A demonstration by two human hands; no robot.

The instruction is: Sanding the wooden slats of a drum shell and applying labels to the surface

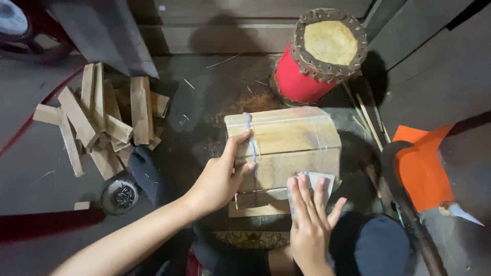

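The wooden block [286, 148] lies on the dark floor [204, 97], in the middle of the view and just in front of the red drum [312, 56], which stands near the back wall. The block is wrapped in clear film, and a blue line runs down its left part. The left hand [221, 176] grips the left edge of the block, thumb on the top face near the blue line, fingers curled round the side. The right hand [311, 225] lies flat, fingers together and extended, pressing a pale sheet [319, 180] against the near right corner of the block; it is not closed round anything. The two hands are apart, one at each side of the near edge. A thin slat [258, 208] lies on the floor against the near side of the block, between the hands. To the left, well apart from the block, lies a pile of wood offcuts [102, 120]. Near the pile, toward the person, sits a round tin [118, 197] holding small dark pieces. To the right of the block lies an orange sheet [422, 168], with a dark curved tool [404, 204] across its left edge.
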